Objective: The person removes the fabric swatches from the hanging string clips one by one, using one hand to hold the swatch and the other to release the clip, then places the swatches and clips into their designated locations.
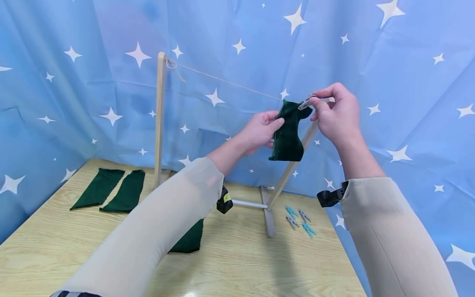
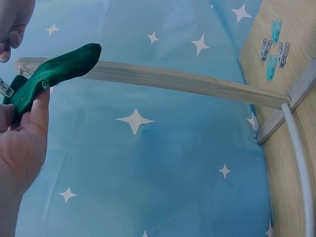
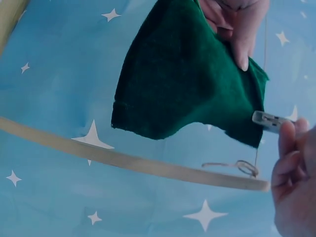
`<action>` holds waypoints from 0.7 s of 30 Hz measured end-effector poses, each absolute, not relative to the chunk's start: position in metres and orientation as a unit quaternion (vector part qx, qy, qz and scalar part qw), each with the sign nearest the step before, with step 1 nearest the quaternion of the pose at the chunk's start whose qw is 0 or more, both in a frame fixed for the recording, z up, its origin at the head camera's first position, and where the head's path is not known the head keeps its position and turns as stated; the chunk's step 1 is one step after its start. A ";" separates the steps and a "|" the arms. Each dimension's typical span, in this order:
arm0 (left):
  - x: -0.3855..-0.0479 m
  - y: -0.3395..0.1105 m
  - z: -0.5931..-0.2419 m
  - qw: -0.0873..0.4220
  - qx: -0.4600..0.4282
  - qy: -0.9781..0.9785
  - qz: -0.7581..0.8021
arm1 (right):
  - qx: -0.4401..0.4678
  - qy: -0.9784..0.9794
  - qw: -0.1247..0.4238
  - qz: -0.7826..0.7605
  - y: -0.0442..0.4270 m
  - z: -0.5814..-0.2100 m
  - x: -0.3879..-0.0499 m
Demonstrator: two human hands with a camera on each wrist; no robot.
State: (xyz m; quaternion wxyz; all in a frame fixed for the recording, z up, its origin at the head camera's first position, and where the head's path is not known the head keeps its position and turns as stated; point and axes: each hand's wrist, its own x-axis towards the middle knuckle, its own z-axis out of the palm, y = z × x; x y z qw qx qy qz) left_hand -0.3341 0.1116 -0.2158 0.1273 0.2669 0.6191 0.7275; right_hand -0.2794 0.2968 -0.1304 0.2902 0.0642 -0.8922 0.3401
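Observation:
A dark green cloth [image 1: 289,136] hangs at the right end of a thin string [image 1: 230,82]. My left hand [image 1: 261,130] pinches its left edge between thumb and fingers. At the cloth's top right, my right hand [image 1: 337,113] pinches a grey clothespin [image 1: 305,103] whose tip lies over the cloth's upper edge. In the right wrist view the same clothespin [image 3: 269,120] meets the edge of the green cloth [image 3: 187,74] close to the string. The left wrist view shows the cloth [image 2: 64,66] draped over the left fingers.
The string is tied to a wooden frame's left post [image 1: 160,115]; its right post [image 1: 287,175] stands behind the cloth. Several blue and grey clothespins [image 1: 300,220] lie on the table [image 1: 237,264]. Two green cloths [image 1: 126,192] lie at left, another [image 1: 190,237] beneath the left forearm.

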 end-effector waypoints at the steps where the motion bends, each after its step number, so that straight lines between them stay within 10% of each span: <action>1: -0.334 0.111 -0.216 0.129 0.268 0.620 0.726 | 0.063 -0.890 0.294 0.344 0.297 -0.130 -0.279; 21: -0.313 0.081 -0.234 0.175 0.275 0.627 0.707 | 0.067 -0.837 0.303 0.450 0.328 -0.149 -0.250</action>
